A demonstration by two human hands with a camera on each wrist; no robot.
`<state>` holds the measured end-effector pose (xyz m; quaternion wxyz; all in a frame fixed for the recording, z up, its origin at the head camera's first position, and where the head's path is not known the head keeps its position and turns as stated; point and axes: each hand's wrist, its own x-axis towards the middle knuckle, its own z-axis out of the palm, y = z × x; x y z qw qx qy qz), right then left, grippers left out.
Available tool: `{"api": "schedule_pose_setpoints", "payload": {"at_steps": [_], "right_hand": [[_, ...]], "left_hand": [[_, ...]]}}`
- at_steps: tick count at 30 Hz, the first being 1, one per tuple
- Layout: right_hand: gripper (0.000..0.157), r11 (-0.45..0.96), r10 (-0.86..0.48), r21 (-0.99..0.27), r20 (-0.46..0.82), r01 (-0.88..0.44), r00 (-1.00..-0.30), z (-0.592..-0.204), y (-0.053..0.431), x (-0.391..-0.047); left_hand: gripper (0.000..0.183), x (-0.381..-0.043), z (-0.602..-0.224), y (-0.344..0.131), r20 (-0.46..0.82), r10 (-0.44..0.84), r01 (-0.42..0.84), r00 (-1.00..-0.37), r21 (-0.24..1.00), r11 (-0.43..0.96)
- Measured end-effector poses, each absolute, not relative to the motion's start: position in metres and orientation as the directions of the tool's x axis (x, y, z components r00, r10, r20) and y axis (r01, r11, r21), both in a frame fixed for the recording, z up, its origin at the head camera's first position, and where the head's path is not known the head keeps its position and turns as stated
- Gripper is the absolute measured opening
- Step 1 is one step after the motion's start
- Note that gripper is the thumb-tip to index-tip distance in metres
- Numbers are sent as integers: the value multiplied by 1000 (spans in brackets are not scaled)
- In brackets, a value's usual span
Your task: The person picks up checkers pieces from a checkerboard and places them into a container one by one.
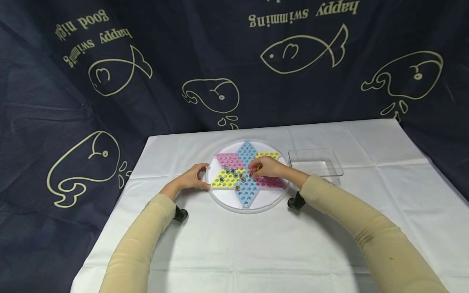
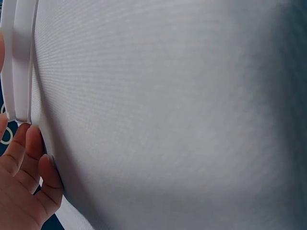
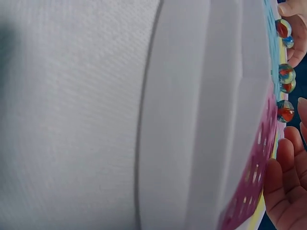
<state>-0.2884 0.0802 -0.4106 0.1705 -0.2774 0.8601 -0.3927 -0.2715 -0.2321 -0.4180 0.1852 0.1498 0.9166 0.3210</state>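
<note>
A round Chinese checkers board (image 1: 229, 201) with a coloured star lies on the table. Orange-swirled marbles (image 1: 237, 188) and blue marbles (image 1: 221, 179) sit on its blue and yellow parts. My left hand (image 1: 191, 178) touches the board's left rim, thumb and fingers spread along it; in the left wrist view its fingertips meet the white rim (image 2: 22, 62). Over the centre is my right hand (image 1: 269, 167), fingertips down beside an orange marble (image 3: 285, 111). The right wrist view shows a small gap between that marble and the nearest finger. Its fingertips are partly cut off there.
A clear plastic box (image 1: 316, 162) stands to the right of the board, close to my right forearm. A white cloth (image 1: 227, 248) covers the table. Behind and to the left hangs a dark blue curtain (image 1: 165, 49) with fish and whale drawings.
</note>
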Motion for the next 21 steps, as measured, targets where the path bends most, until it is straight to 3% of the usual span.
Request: {"api": "schedule_pose_setpoints", "payload": {"at_steps": [21], "right_hand": [[20, 584, -596, -734, -98, -347, -797, -419, 72, -291]], "left_hand": [[87, -272, -416, -231, -268, 371, 119, -889, 648, 753]]}}
